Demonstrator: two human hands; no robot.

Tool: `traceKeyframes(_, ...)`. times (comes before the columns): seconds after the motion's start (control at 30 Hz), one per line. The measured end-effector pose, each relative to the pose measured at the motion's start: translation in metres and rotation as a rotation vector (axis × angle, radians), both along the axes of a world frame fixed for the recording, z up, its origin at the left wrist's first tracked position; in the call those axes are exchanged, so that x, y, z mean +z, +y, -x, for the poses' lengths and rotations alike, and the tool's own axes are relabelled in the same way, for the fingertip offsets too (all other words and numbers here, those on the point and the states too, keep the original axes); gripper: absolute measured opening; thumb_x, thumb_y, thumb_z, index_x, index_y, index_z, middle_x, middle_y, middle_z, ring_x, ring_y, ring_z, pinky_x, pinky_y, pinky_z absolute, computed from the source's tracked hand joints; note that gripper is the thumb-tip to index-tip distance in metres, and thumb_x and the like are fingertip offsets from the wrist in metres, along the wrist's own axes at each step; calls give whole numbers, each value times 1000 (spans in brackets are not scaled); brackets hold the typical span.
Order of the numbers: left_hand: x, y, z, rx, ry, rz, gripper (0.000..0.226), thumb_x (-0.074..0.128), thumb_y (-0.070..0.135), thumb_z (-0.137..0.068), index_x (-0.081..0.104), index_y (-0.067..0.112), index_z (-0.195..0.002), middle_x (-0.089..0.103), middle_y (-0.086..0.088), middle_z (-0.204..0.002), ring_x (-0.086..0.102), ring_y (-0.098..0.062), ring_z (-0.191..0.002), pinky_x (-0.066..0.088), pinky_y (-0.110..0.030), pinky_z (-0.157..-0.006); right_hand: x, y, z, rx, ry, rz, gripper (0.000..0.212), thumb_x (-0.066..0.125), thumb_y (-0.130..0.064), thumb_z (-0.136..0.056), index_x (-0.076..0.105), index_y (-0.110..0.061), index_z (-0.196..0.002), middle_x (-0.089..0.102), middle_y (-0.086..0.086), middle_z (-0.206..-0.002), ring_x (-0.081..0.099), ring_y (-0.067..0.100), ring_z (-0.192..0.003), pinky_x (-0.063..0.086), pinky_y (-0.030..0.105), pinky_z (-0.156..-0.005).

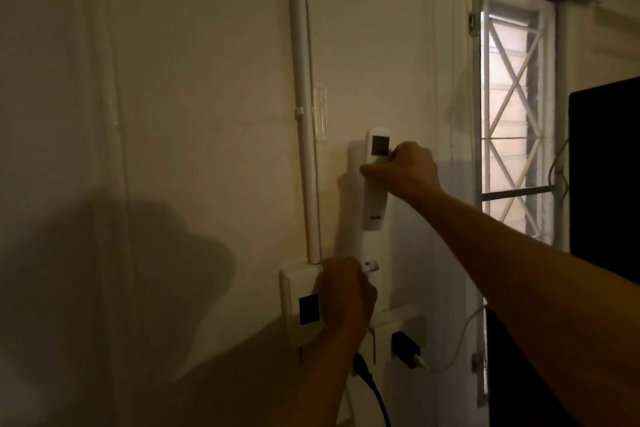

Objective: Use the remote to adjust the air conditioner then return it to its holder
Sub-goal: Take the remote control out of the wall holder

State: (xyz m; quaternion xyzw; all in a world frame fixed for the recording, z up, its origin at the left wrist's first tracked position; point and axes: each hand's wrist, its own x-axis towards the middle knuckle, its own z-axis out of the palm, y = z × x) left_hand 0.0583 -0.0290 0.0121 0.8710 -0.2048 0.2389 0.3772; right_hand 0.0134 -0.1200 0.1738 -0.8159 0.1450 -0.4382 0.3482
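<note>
Right hand (408, 170), arm extended up toward the wall, fingers clamped around the middle of the white remote (375, 180), held upright against the wall, display uppermost; left hand (346, 298) lower, fingers curled at the switch box (298, 305); their grip cannot be told.

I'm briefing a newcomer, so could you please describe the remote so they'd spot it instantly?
Find the barred window; left of it a white pipe runs down the wall. Between them the right hand grips the remote, the only white upright bar with a dark screen.
</note>
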Motion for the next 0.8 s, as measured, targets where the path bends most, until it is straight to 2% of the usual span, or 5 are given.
traceKeyframes(0.17,58,16,24,-155,-59,377,25,50,29,-95,65,10,-91,64,1,-83,56,-6,-62,42,-11,-51,24,-12,21,-26,2,-9,53,82,-41,-62,64,-6,-98,69,13,-97,70,28,-79,61,41,-69)
traceKeyframes(0.27,94,19,25,-412,105,553,17,56,35,-90,66,22,-93,68,2,-87,66,-15,-79,56,-27,-70,23,-14,29,-13,24,-17,54,83,-40,-62,65,-2,-97,70,15,-94,71,29,-77,62,42,-66)
traceKeyframes(0.4,119,16,24,-576,234,501,10,62,33,-88,65,26,-92,71,-1,-96,70,-19,-87,60,-38,-80,24,-11,34,5,34,-17,54,84,-38,-63,66,0,-97,71,18,-91,72,30,-72,62,43,-63)
traceKeyframes(0.67,130,10,22,-622,310,511,21,70,15,-83,67,9,-102,71,-14,-108,70,-23,-87,60,-30,-66,24,-11,36,48,37,-60,53,84,-38,-64,66,1,-97,71,16,-91,73,28,-75,62,40,-63)
traceKeyframes(0.8,134,12,18,-631,336,550,16,68,14,-84,63,12,-99,70,-13,-109,68,-20,-83,60,-33,-70,22,-20,48,261,99,-184,46,73,-36,-78,64,3,-102,71,18,-99,72,29,-85,60,41,-75)
